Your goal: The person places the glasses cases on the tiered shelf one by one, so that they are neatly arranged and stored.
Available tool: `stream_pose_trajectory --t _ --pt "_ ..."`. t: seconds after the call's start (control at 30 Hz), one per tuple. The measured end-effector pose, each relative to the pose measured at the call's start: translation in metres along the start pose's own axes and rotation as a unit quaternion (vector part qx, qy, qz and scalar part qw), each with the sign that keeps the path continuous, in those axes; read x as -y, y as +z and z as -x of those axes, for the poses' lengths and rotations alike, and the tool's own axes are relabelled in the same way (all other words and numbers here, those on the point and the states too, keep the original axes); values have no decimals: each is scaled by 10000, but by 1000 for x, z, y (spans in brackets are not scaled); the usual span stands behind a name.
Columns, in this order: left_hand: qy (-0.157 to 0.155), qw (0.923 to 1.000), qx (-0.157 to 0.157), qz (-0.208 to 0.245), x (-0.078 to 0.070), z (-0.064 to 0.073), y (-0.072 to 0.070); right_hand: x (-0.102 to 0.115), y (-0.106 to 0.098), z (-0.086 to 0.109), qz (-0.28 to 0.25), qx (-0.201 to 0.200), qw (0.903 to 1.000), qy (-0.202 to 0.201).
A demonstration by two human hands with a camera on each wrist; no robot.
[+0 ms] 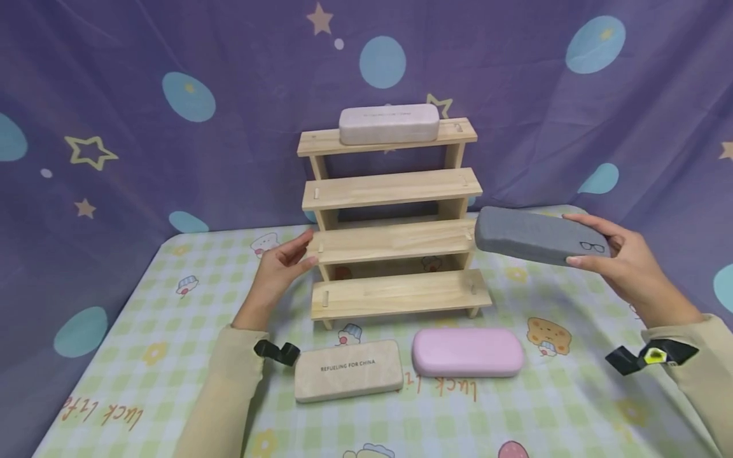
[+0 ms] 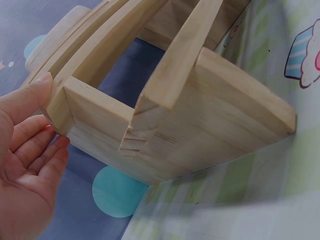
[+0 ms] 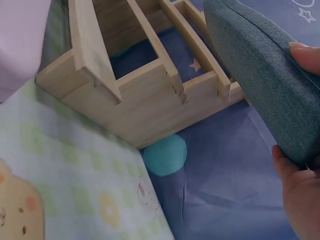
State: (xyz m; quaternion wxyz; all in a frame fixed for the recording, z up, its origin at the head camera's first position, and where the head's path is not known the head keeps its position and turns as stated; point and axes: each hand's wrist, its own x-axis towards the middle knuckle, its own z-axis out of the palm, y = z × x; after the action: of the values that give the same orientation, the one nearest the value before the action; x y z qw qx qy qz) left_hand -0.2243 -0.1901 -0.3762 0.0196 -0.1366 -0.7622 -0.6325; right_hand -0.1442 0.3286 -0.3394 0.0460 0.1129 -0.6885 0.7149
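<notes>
My right hand [image 1: 627,257] grips a grey glasses case [image 1: 532,235] by its right end, thumb on the near side and fingers on the far side. The case is held in the air beside the right edge of a stepped wooden display shelf [image 1: 395,242]; its fabric surface [image 3: 265,75] fills the upper right of the right wrist view. At the shelf's left side, my left hand [image 1: 280,267] holds the end of a board, thumb above and fingertips beneath, as the left wrist view shows. A pale glasses case [image 1: 389,125] lies on the top tier.
In front of the shelf lie a beige glasses case [image 1: 349,372] with printed lettering and a pink glasses case [image 1: 467,352]. A green checked cloth [image 1: 189,343] covers the table. Behind the shelf hangs a purple curtain [image 1: 246,70] with stars and blue spots.
</notes>
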Motion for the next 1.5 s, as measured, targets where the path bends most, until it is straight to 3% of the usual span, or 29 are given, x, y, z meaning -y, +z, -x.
stream_pose_trajectory --t 0.47,0.93,1.2,1.5 --pt "0 10000 -27 93 -2 -1 0 15 31 -41 302 94 9992 239" --pt "42 10000 -29 49 0 0 -3 37 72 -91 998 69 9950 49" --pt "46 10000 -40 72 1 -1 -2 34 95 -118 1057 422 9935 -29" --pt "79 9999 25 96 3 -1 -1 35 118 -138 1928 697 9783 314"
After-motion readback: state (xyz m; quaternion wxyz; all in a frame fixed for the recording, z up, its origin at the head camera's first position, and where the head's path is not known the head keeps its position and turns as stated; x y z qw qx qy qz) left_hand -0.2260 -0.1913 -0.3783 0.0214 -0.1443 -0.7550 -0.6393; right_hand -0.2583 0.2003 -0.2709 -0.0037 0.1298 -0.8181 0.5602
